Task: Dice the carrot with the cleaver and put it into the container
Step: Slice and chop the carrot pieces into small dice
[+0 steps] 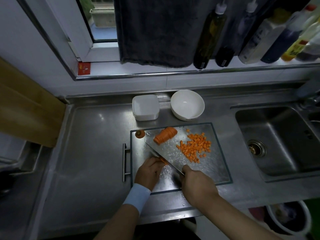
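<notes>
The cutting board [214, 163] lies on the counter [95, 144] left of the sink [277, 141], with the container [145, 107] and, to its right, the bowl [187, 104] just behind its far edge. On the board the carrot end [140, 133] sits at the far left corner, the sliced carrot piece [165, 135] right of it, and the diced carrot [194, 148] on the right half; the cleaver [164, 155] slants from the sliced piece down to the right hand [195, 184] at the near edge, the left hand [149, 172] holding carrot strips [163, 160] at the blade's left side. Further back, bottles [209, 35] stand on the sill [173, 71] right of a cloth [155, 32].
</notes>
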A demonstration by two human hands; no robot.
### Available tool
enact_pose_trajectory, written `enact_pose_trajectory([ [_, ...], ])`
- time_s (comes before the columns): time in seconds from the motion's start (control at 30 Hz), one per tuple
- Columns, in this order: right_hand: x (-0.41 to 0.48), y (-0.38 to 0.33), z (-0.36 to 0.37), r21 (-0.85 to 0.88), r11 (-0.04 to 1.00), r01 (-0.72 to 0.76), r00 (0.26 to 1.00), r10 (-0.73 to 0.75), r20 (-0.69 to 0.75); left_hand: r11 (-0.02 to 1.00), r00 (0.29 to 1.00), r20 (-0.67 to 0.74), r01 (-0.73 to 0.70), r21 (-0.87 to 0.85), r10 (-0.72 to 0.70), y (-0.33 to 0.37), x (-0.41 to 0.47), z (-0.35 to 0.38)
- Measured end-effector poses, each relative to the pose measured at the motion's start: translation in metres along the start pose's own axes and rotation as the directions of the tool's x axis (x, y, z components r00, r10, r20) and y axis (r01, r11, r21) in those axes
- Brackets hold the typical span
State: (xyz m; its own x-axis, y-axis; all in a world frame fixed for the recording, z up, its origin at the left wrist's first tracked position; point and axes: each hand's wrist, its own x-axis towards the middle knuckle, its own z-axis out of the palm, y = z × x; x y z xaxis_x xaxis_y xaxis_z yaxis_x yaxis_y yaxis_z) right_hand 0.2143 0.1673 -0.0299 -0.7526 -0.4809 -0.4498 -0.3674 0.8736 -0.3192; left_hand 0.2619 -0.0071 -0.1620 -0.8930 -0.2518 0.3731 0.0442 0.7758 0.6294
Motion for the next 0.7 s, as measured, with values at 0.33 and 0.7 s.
enact_pose_trajectory([
  [0.33, 0.007, 0.001, -0.001, -0.001, 1.0, -0.015, 1.0, 0.015, 0.024, 1.0, 1.0, 0.012, 0.023, -0.001, -0.023, -0.002, 0.0, 0.0],
  [0.7, 0.032, 0.0, -0.002, -0.03, 0.998, -0.061, 0.985, 0.065, 0.159, 0.996, 0.996, 0.054, 0.068, -0.052, -0.065, -0.005, 0.0, -0.001],
])
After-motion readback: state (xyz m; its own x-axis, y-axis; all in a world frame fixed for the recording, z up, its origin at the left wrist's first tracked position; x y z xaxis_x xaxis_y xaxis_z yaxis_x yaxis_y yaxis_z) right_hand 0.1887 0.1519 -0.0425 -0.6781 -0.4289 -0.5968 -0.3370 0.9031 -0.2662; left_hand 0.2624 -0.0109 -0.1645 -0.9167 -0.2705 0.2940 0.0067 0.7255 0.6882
